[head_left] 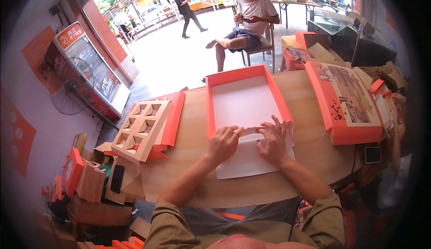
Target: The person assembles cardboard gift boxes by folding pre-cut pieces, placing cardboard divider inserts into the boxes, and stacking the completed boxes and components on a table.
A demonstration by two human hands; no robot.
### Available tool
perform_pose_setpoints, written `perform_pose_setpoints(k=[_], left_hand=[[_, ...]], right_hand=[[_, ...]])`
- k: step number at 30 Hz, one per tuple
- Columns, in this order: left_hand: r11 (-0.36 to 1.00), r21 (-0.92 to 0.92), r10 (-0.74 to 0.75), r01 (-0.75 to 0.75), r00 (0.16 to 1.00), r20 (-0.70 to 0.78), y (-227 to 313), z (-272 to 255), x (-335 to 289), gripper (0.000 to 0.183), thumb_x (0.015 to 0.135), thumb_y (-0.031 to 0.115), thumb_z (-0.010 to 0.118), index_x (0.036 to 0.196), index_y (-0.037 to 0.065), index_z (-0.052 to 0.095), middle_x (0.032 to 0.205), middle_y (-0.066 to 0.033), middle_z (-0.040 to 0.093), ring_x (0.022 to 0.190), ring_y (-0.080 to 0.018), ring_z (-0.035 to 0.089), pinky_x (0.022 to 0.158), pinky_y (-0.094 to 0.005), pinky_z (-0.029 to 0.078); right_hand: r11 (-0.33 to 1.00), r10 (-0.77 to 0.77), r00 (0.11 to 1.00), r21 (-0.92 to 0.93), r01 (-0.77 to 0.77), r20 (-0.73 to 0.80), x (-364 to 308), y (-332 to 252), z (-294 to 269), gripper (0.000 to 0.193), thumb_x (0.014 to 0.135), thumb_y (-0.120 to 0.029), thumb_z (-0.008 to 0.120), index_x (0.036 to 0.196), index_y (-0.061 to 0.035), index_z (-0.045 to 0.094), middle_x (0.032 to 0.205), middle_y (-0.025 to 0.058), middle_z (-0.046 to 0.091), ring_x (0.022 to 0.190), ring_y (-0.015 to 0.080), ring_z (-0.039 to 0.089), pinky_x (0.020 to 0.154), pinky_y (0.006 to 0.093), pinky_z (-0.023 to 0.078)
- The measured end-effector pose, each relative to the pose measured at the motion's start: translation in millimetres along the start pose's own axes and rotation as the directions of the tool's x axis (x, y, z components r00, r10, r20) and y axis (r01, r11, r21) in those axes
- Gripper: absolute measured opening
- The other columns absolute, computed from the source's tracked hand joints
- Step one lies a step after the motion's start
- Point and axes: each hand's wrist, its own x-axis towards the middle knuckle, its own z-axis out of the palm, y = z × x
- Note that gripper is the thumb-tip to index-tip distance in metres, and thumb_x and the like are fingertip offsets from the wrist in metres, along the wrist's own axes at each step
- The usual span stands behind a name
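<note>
A red cardboard box [244, 98] with a white inside lies on the table in front of me, its far and side walls standing up. From its near end a white flap [238, 164] spreads toward me. My left hand [224, 143] is closed on the folded near edge, fingertips pressed together there. Close beside it, my right hand [274, 145] touches the same edge near the right corner, its fingers stretched out and apart. The underside of the fold is hidden by both hands.
On the wooden table [188, 177], a cardboard divider tray [142, 130] rests on red cardboard at left. At right are a printed red box lid [354, 101], a phone [372, 155] and another person's arm [396, 136]. Beyond the table sits a person [256, 17]. Cartons [92, 181] stand at lower left.
</note>
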Motion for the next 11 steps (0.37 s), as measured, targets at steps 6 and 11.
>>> perform_pose_setpoints(k=[6, 11], left_hand=[[0.998, -0.037, -0.048, 0.054, 0.988, 0.147, 4.9, 4.0, -7.9, 0.043, 0.08, 0.001, 0.065, 0.123, 0.011, 0.068, 0.098, -0.0026, 0.069, 0.081, -0.0214, 0.068, 0.064, -0.0356, 0.056], [0.996, -0.076, -0.034, 0.049, 0.982, 0.188, -2.8, 8.5, -12.2, 0.049, 0.078, 0.002, 0.068, 0.127, 0.012, 0.067, 0.104, -0.003, 0.071, 0.085, -0.0211, 0.069, 0.066, -0.035, 0.057]], right_hand=[[0.999, -0.002, 0.999, 0.045, 0.004, -0.04, 1.8, 3.0, 1.7, 0.043, 0.076, -0.009, 0.064, 0.12, -0.0066, 0.068, 0.124, 0.0078, 0.06, 0.147, 0.0357, 0.036, 0.125, 0.0574, 0.004], [0.998, -0.022, 1.0, 0.057, 0.023, -0.004, 0.8, 6.6, 2.8, 0.048, 0.076, -0.009, 0.065, 0.125, -0.0077, 0.067, 0.125, 0.0094, 0.061, 0.148, 0.0354, 0.036, 0.125, 0.0573, 0.004]])
